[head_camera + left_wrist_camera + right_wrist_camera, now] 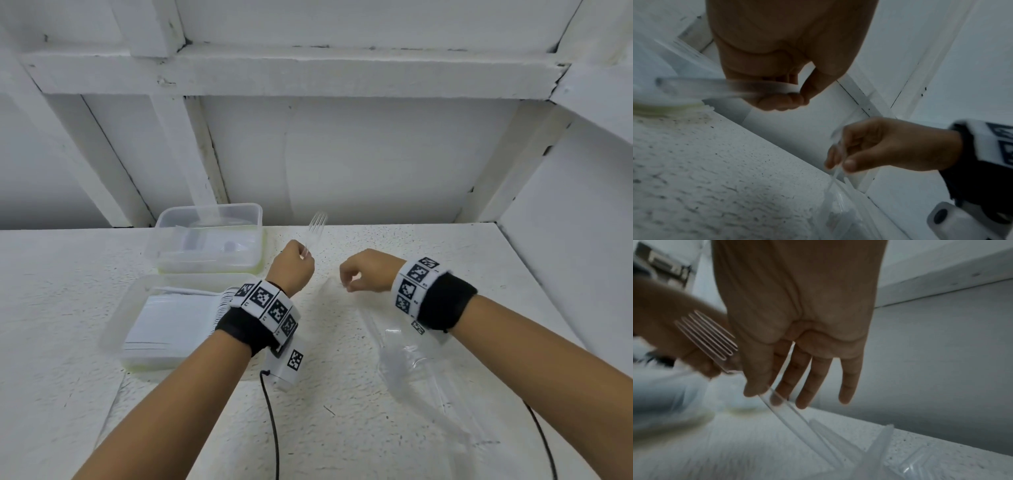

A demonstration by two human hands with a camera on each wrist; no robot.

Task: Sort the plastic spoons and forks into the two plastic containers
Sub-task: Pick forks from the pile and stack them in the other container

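My left hand (pixel 305 255) pinches the handle of a clear plastic fork (pixel 317 222), tines up, above the table just right of the far container (pixel 255 219). In the left wrist view the fork (pixel 705 87) is blurred and juts left from my fingertips (pixel 797 97). My right hand (pixel 346 284) pinches the top edge of a clear plastic bag (pixel 411 359) between thumb and forefinger, with the other fingers (pixel 846 386) hanging straight. The near container (pixel 113 329) holds a stack of clear cutlery. The far one holds a few clear pieces, one with a spoon-like bowl.
Both containers sit left of centre on the white speckled table (pixel 342 428), the far one close to the back edge. A white wall with beams (pixel 342 154) rises behind. Black cables (pixel 270 411) run from both wrists toward me.
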